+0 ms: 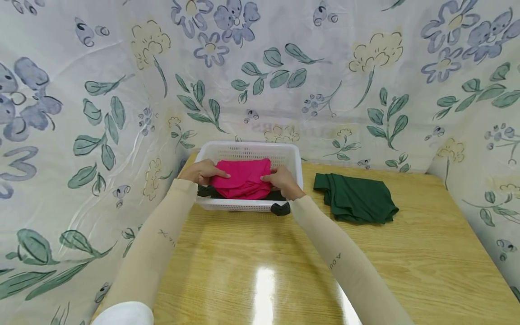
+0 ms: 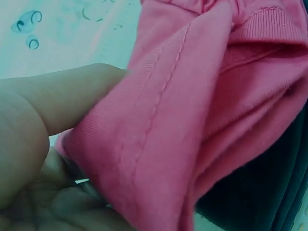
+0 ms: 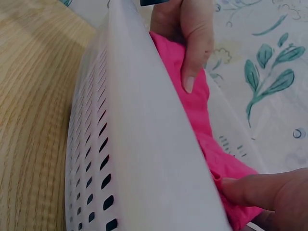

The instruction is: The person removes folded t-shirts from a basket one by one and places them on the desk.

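The left hand [image 1: 204, 170] is pinching the left end of a folded pink cloth [image 1: 241, 177] in the head view, its thumb lying on top, while the right hand [image 1: 285, 181] is gripping the opposite end in the same manner, thumb uppermost. The pink cloth is sitting within the opening of a white basket [image 1: 231, 204], above some dark cloth [image 1: 275, 196]; whether it is resting on that or being held clear, I cannot tell. To the right of the basket, apart from it, a folded dark green cloth [image 1: 359, 198] is lying on a wooden table [image 1: 227, 257], and a floral sheet [image 1: 252, 106] is hanging behind. In the left wrist view, the left hand is closing round a stitched fold of the pink cloth, with dark fabric showing below at the right. In the right wrist view, the basket's perforated wall is filling the middle, the pink cloth is showing beyond its rim, and the right hand's thumb is pressing into it, the lower fingers being partly hidden.
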The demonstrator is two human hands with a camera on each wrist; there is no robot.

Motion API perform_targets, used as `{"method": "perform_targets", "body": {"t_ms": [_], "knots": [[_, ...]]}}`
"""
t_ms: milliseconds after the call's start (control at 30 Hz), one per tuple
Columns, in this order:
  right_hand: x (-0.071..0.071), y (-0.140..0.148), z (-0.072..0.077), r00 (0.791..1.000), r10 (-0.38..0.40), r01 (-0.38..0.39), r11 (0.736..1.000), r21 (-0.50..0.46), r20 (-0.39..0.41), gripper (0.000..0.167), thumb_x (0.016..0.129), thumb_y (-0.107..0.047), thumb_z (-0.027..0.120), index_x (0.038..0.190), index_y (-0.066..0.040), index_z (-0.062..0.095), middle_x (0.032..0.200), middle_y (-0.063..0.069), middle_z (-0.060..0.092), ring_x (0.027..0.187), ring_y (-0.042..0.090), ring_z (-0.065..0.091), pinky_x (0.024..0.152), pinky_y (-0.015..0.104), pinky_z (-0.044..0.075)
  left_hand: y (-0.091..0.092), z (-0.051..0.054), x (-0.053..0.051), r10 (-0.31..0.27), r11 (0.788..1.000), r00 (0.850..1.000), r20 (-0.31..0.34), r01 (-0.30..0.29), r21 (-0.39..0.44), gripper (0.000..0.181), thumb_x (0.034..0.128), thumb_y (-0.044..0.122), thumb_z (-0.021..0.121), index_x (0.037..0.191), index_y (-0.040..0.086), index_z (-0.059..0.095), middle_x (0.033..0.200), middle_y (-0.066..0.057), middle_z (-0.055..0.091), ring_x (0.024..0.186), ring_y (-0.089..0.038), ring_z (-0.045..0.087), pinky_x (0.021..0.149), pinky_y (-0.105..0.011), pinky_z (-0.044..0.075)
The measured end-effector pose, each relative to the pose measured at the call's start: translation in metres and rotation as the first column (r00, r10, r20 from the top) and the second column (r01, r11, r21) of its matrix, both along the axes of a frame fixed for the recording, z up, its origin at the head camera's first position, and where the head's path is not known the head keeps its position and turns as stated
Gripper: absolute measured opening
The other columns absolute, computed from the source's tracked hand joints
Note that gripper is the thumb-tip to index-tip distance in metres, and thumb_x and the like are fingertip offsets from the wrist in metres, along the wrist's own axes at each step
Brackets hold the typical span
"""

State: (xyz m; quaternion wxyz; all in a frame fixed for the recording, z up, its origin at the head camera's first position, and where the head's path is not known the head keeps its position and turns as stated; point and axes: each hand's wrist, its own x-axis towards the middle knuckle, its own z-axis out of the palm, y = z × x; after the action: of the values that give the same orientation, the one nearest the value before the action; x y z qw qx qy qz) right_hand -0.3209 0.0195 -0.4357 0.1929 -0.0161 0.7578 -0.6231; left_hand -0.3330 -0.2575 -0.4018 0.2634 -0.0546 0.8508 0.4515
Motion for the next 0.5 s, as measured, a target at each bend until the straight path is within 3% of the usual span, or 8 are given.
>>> {"method": "perform_targets", "body": {"t_ms": [100,167,267,400,500], "knots": [[0.0023,0.0006,0.0015,1.0,-0.008,0.008,1.0,-0.011,-0.008,0.01,0.098,-0.007,0.07,0.107,-0.003,0.067,0.089,0.005,0.064,0.075,0.014,0.061,0.072,0.03,0.059,-0.0005,0.0007,0.0023,0.015,1.0,1.0,-0.007,-0.014,0.028,0.045,0.0955,0.019,0.074,0.067,0.013,0.04,0.05,0.007,0.031,0.037,-0.002,0.026,0.04,-0.015,0.023],[0.003,0.0015,0.0025,1.0,-0.009,0.009,1.0,-0.02,-0.008,0.009,0.098,-0.008,0.07,0.101,-0.003,0.063,0.085,0.004,0.061,0.073,0.013,0.059,0.071,0.03,0.058,0.0005,0.0009,0.0032,0.034,0.996,0.999,-0.012,-0.033,0.078,0.032,0.096,0.016,0.073,0.078,0.008,0.048,0.054,0.006,0.04,0.038,-0.002,0.032,0.041,-0.014,0.027],[0.002,0.0033,0.0024,1.0,-0.016,0.016,0.999,-0.039,-0.007,0.013,0.097,-0.008,0.071,0.103,-0.003,0.061,0.085,0.003,0.06,0.073,0.014,0.058,0.071,0.03,0.058,0.003,0.0021,0.0041,0.079,0.98,0.997,-0.01,-0.076,0.182,0.019,0.0967,0.009,0.071,0.1,0.0,0.054,0.067,0.004,0.054,0.046,-0.003,0.047,0.045,-0.013,0.037],[-0.0005,0.0059,0.0036,1.0,-0.024,0.024,0.999,-0.043,-0.019,0.024,0.097,-0.008,0.071,0.118,-0.001,0.064,0.089,0.004,0.062,0.074,0.014,0.06,0.071,0.029,0.058,0.0069,0.006,0.0058,0.128,0.947,0.992,0.004,-0.123,0.296,0.03,0.0973,0.003,0.068,0.121,-0.005,0.051,0.087,0.0,0.062,0.067,-0.006,0.061,0.059,-0.015,0.051],[-0.0011,0.0084,0.0073,0.999,-0.022,0.02,0.999,-0.048,-0.044,0.03,0.097,-0.01,0.071,0.125,0.0,0.066,0.096,0.006,0.065,0.076,0.014,0.063,0.073,0.03,0.059,0.0091,0.0093,0.0068,0.128,0.941,0.992,-0.007,-0.119,0.316,0.04,0.0981,0.003,0.067,0.131,-0.007,0.047,0.097,-0.004,0.061,0.077,-0.009,0.063,0.067,-0.018,0.055]]}}
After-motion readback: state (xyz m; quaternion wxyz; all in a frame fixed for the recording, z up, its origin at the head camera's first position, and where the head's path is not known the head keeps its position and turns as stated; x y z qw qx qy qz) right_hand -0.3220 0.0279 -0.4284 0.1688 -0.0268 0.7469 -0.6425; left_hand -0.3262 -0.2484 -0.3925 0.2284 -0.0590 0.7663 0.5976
